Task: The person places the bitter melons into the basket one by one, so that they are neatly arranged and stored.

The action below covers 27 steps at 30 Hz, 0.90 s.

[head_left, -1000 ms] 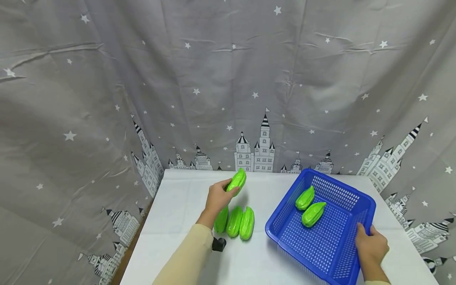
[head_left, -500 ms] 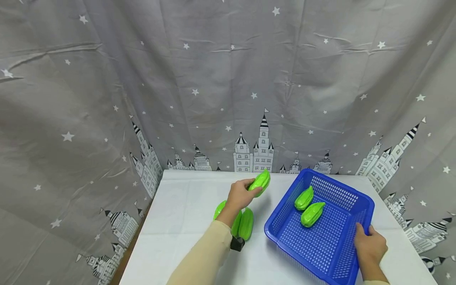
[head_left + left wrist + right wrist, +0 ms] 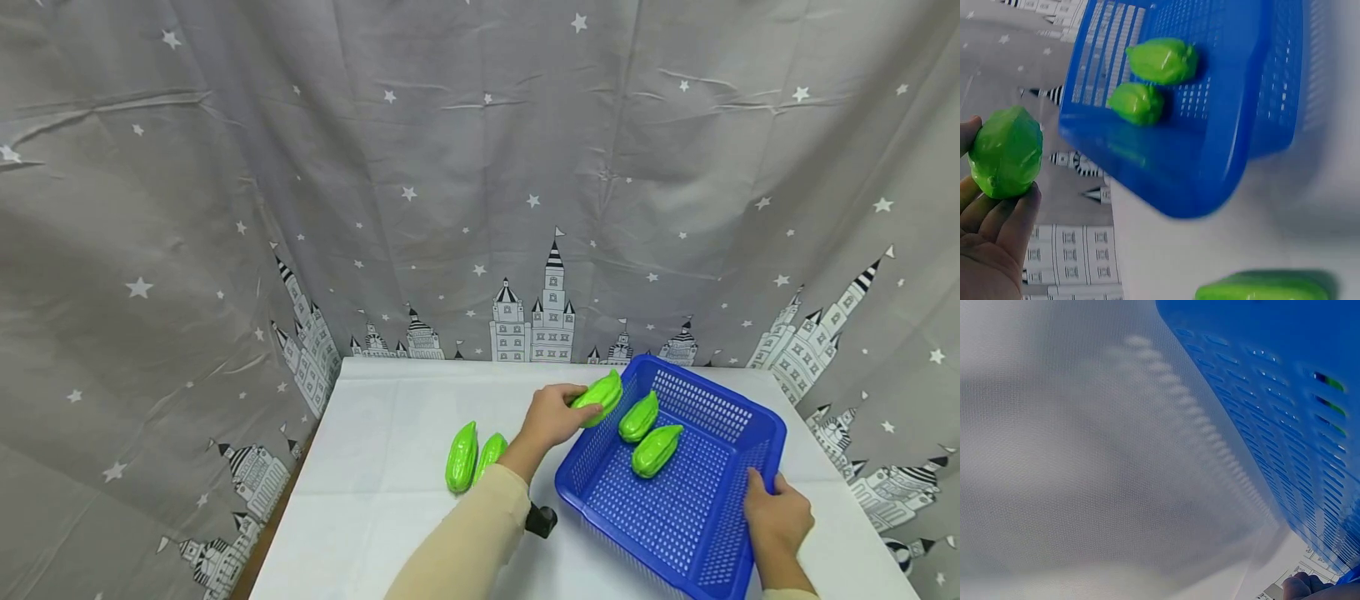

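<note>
My left hand [image 3: 553,414] pinches a glossy green ridged gourd [image 3: 602,398] at the basket's left rim; the left wrist view shows thumb and fingers around the gourd [image 3: 1007,153]. On the right, my right hand [image 3: 778,512] grips the side rim of a blue perforated plastic basket [image 3: 660,521], which stands tilted on the table. Inside the basket lie two similar gourds, one toward the back [image 3: 639,417] and one in front of it [image 3: 656,451]. More gourds lie on the table: one in full view [image 3: 461,458], another [image 3: 490,457] partly covered by my left forearm.
A white cloth covers the table [image 3: 360,500]. Behind it hangs a grey curtain [image 3: 450,167] printed with stars and castles. A black wrist device [image 3: 541,521] sits below my left wrist. Lower in the left wrist view is a table gourd [image 3: 1260,290].
My left hand has carried the gourd rightward from above the table gourds to the basket's left rim. The right hand keeps its hold; the basket stays put.
</note>
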Available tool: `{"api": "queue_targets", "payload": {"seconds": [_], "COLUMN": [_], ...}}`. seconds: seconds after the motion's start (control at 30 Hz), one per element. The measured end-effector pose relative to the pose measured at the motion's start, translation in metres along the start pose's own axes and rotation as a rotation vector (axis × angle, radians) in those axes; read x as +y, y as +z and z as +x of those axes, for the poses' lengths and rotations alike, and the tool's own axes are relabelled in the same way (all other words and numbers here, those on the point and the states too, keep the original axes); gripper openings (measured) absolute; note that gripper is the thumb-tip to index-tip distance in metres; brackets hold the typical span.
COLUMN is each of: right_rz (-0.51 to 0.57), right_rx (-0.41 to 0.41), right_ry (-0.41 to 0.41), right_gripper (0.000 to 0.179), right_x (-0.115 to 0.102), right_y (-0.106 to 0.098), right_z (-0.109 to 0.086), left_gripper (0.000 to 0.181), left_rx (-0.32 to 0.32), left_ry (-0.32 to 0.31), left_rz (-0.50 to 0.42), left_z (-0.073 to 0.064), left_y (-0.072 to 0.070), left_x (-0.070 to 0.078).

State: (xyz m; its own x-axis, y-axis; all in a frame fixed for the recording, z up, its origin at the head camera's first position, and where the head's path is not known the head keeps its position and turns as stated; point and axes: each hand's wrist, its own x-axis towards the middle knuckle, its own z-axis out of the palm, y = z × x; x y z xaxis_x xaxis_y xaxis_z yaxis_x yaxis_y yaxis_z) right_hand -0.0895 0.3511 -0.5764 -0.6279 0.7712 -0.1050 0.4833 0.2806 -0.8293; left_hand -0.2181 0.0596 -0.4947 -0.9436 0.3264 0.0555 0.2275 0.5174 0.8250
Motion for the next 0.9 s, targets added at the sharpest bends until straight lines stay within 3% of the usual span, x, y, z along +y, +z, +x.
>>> {"api": "queue_targets", "payload": {"seconds": [0.4,0.63,0.9], "right_rz": [0.003,-0.002,-0.012], "right_rx": [0.006,-0.003,-0.009], "right_ry": [0.0,-0.002,0.003], "right_gripper": [0.057,0.06,0.061], "right_x": [0.0,0.0,0.0], "right_y": [0.0,0.0,-0.001], "right_z": [-0.001,0.0,0.0], "left_gripper": [0.044,0.042,0.04], "left_rx": [-0.031,-0.048,-0.079], "left_ry": [-0.078,-0.169,-0.281], "left_rz": [0.016,-0.048,-0.048], "left_z": [-0.002,-0.005,-0.008], "left_y": [0.04,0.057,0.081], "left_x": [0.016,0.025,0.024]}}
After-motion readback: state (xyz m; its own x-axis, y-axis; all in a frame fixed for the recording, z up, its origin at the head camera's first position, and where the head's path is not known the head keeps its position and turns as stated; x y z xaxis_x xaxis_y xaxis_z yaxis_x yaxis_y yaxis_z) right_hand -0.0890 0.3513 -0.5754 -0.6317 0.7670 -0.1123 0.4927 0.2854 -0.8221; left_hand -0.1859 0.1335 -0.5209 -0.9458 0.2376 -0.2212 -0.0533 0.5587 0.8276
